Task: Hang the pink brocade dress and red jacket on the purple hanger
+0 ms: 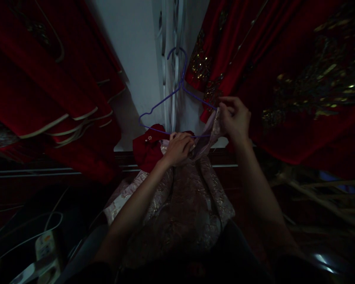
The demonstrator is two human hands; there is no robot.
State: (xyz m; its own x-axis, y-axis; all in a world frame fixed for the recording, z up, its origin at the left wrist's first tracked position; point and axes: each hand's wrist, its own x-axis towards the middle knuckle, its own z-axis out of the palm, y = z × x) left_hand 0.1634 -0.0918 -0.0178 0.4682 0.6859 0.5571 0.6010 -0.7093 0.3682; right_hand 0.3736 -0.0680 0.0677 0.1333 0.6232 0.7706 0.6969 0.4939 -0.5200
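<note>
A purple wire hanger (177,92) hangs by its hook from a white rack on the wall. A pale pink brocade garment (183,197) with a red collar piece (149,146) drapes down from it. My left hand (179,148) is closed on the garment's top edge at the hanger's lower bar. Over to the right, my right hand (235,118) pinches the pink fabric at the hanger's right shoulder.
Red garments with white trim (56,98) hang at the left, red gold-embroidered garments (298,79) at the right. A white wall (136,47) lies behind. At lower left sit a white power strip and cables (44,246). The room is dim.
</note>
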